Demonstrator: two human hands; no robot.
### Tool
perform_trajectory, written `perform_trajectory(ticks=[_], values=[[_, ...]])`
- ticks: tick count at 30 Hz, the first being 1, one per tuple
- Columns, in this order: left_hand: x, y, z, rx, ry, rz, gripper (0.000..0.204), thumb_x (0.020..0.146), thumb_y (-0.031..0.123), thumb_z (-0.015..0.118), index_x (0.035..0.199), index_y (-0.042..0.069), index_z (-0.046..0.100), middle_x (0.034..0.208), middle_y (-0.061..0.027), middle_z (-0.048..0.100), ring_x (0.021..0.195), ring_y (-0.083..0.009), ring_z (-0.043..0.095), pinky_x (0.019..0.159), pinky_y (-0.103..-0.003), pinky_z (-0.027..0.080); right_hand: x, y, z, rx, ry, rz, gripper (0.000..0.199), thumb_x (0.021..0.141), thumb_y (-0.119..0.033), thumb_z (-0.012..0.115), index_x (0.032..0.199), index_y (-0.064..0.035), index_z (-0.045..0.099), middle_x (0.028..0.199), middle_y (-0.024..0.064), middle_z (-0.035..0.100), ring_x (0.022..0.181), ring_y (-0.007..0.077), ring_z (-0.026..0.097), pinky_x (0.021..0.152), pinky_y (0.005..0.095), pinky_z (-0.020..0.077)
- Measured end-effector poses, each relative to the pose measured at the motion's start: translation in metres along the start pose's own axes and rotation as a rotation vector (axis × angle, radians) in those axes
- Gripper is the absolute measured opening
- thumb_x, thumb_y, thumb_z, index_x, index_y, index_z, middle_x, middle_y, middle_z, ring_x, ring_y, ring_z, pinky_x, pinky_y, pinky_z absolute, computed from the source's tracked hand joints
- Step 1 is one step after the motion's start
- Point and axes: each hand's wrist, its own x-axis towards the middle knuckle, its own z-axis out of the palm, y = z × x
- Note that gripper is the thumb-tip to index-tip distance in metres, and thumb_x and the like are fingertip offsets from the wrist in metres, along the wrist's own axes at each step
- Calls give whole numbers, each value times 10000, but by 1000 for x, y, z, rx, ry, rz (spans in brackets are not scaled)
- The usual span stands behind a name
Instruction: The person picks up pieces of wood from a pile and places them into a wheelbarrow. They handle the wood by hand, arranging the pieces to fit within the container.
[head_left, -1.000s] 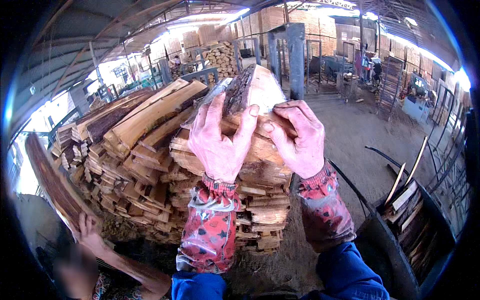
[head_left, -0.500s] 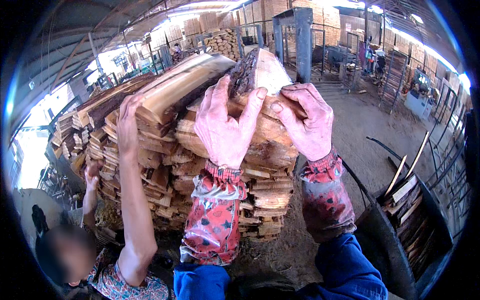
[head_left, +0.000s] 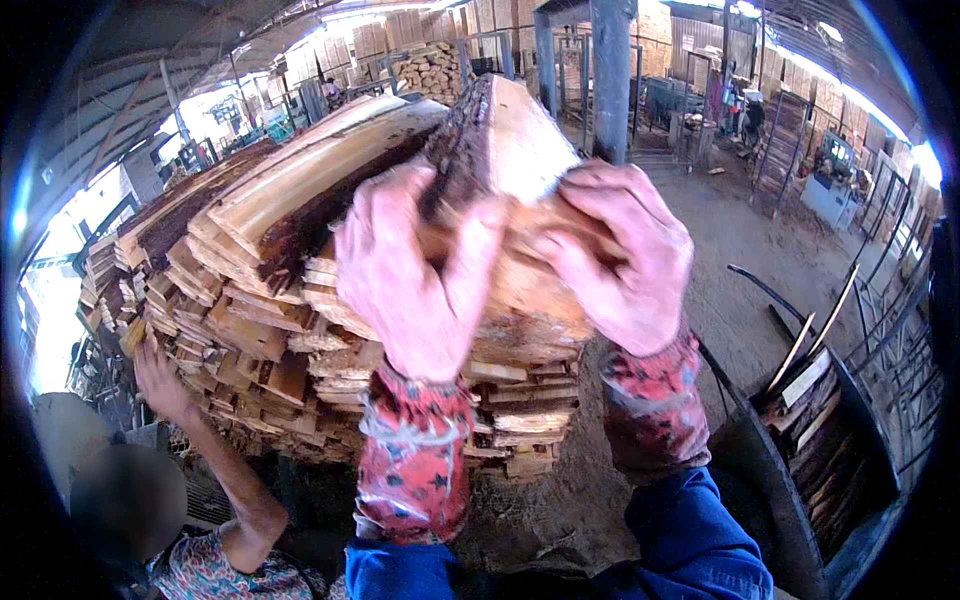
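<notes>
A thick wooden slab, pale on its sawn face and dark with bark along its left side, lies on top of a tall stack of boards. My left hand grips the slab's near end from the left, its thumb toward the front; motion smears the fingers a little. On the right corner of the same end, my right hand is closed, fingers on top and thumb below. Left of my hands rests another long bark-edged slab on the stack. My palms hide part of the near end.
A co-worker at the lower left has a hand by the stack's left side. At the lower right stands a metal cart holding wood strips. A thick metal post rises beyond the slab, with a log pile farther back.
The co-worker's raised hand has left the long slab and dropped lower left. That slab now sits farther left. My hands stay on the near end of the bark-sided slab.
</notes>
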Motion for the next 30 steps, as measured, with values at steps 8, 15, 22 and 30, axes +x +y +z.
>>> perform_trajectory(ticks=[8, 15, 22, 30], values=[[12, -13, 19, 295, -115, 61, 473, 856, 467, 668, 1073, 48, 654, 951, -139, 683, 890, -318, 640, 776, -430, 488, 3, 29, 29, -130, 1, 59, 294, 814, -212, 746, 970, -4, 608, 921, 149, 593, 828, 325, 643, 714, 384, 527], [6, -38, 17, -23, -60, -270, 654, 961, 541, 469, 1137, -74, 610, 980, -264, 661, 960, -407, 633, 855, -464, 498, -1, 33, 35, -163, 16, 87, 306, 846, -284, 713, 935, -9, 611, 921, 154, 581, 820, 359, 626, 702, 421, 512], [2, -30, 14, 9, -203, -192, 734, 954, 572, 463, 1240, -99, 545, 1111, -300, 628, 1068, -423, 617, 927, -448, 490, 2, 42, 30, -173, 14, 50, 291, 830, -245, 730, 970, -12, 627, 966, 150, 606, 891, 333, 629, 785, 390, 515], [-85, 28, -75, -77, -255, -102, 699, 885, 394, 649, 1342, -82, 419, 1360, -297, 447, 1283, -469, 404, 1088, -522, 307, 2, 52, 18, -202, -68, 97, 280, 904, -220, 648, 1062, 10, 638, 1068, 153, 637, 1004, 289, 615, 907, 357, 481]])
